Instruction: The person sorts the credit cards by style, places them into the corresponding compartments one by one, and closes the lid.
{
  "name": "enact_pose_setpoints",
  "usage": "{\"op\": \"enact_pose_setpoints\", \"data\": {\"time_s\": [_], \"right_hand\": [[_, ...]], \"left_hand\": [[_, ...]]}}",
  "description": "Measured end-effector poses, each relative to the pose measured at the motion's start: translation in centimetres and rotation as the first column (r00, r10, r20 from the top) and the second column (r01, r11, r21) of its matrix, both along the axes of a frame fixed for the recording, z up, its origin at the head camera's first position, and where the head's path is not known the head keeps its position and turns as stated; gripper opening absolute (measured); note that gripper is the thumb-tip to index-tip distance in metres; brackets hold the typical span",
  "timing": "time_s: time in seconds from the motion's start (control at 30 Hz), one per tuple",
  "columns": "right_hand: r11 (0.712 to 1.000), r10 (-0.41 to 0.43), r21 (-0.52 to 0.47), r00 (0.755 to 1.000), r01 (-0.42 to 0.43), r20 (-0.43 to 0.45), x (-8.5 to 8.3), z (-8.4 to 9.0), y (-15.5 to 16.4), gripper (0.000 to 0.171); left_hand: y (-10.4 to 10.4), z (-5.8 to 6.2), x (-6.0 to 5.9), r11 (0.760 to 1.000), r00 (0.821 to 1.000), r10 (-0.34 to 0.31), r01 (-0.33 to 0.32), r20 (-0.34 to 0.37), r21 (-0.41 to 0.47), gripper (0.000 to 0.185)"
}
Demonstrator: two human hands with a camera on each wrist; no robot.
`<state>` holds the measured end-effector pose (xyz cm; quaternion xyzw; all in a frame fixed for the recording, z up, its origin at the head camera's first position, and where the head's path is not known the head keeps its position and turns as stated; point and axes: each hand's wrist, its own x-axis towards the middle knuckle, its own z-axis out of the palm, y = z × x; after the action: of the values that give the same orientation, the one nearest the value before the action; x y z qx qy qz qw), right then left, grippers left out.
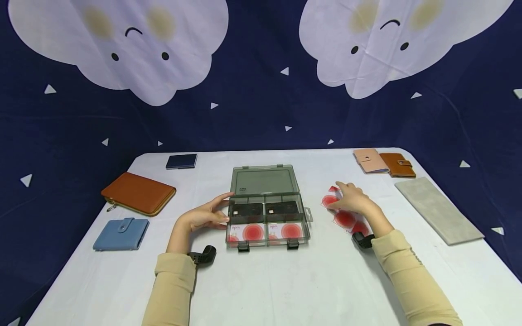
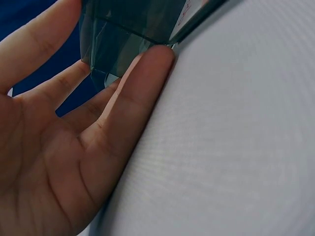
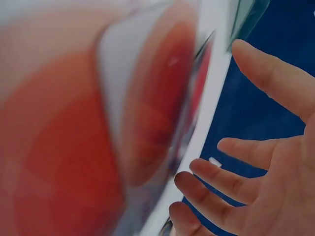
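Note:
A smoky clear box (image 1: 267,217) lies open at the table's middle, lid (image 1: 263,181) folded back. Its rear compartments hold black cards (image 1: 246,209); the front ones hold white cards with red circles (image 1: 253,232). My left hand (image 1: 208,213) touches the box's left side with straight fingers. In the left wrist view the left hand's (image 2: 98,123) fingertips meet the box corner (image 2: 123,39). My right hand (image 1: 352,199) rests with relaxed fingers on a loose pile of red-circle cards (image 1: 345,218) right of the box. The right wrist view shows those cards (image 3: 74,147) blurred beside the right hand's (image 3: 266,162) spread fingers.
On the white table (image 1: 285,280) lie an orange zip wallet (image 1: 138,193), a blue wallet (image 1: 121,234) and a navy card holder (image 1: 181,161) at the left. A pink wallet (image 1: 370,160), a brown wallet (image 1: 397,164) and a long grey wallet (image 1: 438,209) lie at the right.

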<state>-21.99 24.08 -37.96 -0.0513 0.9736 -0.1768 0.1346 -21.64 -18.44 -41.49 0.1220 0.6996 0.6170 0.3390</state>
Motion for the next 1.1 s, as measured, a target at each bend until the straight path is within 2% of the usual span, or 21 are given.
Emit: {"op": "enact_pose_setpoints", "data": {"time_s": [0.2, 0.33, 0.53, 0.63, 0.73, 0.83, 0.93, 1.03, 1.1], "right_hand": [[0.994, -0.064, 0.097, 0.997, 0.059, 0.048, -0.3, -0.1, 0.6, 0.07], [0.992, -0.08, 0.101, 0.995, 0.074, 0.052, -0.5, -0.2, 0.6, 0.073], [0.994, -0.104, 0.01, 0.994, 0.105, -0.017, -0.7, -0.4, 0.5, 0.082], [0.994, -0.096, -0.062, 0.994, 0.093, -0.057, -0.7, -0.5, 0.4, 0.079], [0.981, -0.068, -0.188, 0.995, 0.055, -0.068, -0.8, -0.6, 0.4, 0.07], [0.934, -0.032, -0.356, 0.998, 0.013, -0.048, -0.8, -0.5, 0.3, 0.062], [0.859, -0.018, -0.512, 1.0, 0.011, -0.008, -0.7, -0.2, -0.1, 0.059], [0.794, -0.029, -0.606, 0.999, 0.04, 0.028, -0.5, 0.3, -0.8, 0.058], [0.764, -0.027, -0.644, 0.999, 0.033, 0.018, -0.3, 0.7, -1.6, 0.052]], "left_hand": [[-0.1, 0.0, 0.0, 1.0, 1.0, -0.003, 0.003, -0.002, 0.006, 0.086], [-0.1, -0.1, 0.0, 1.0, 1.0, -0.004, 0.004, -0.001, 0.007, 0.086], [-0.1, -0.1, 0.0, 1.0, 1.0, 0.002, -0.002, -0.007, -0.004, 0.086], [0.0, -0.1, 0.0, 1.0, 1.0, 0.002, -0.002, -0.008, -0.007, 0.085], [-0.1, -0.2, 0.0, 1.0, 1.0, 0.003, -0.003, -0.005, -0.001, 0.085], [-0.1, -0.2, 0.0, 1.0, 1.0, 0.004, -0.004, -0.002, 0.004, 0.085], [-0.1, -0.2, 0.0, 1.0, 1.0, 0.006, -0.006, 0.001, 0.008, 0.086], [-0.1, -0.2, -0.1, 1.0, 1.0, 0.003, -0.003, -0.001, 0.006, 0.086], [-0.1, -0.1, 0.0, 1.0, 1.0, 0.004, -0.004, -0.005, -0.001, 0.086]]}}
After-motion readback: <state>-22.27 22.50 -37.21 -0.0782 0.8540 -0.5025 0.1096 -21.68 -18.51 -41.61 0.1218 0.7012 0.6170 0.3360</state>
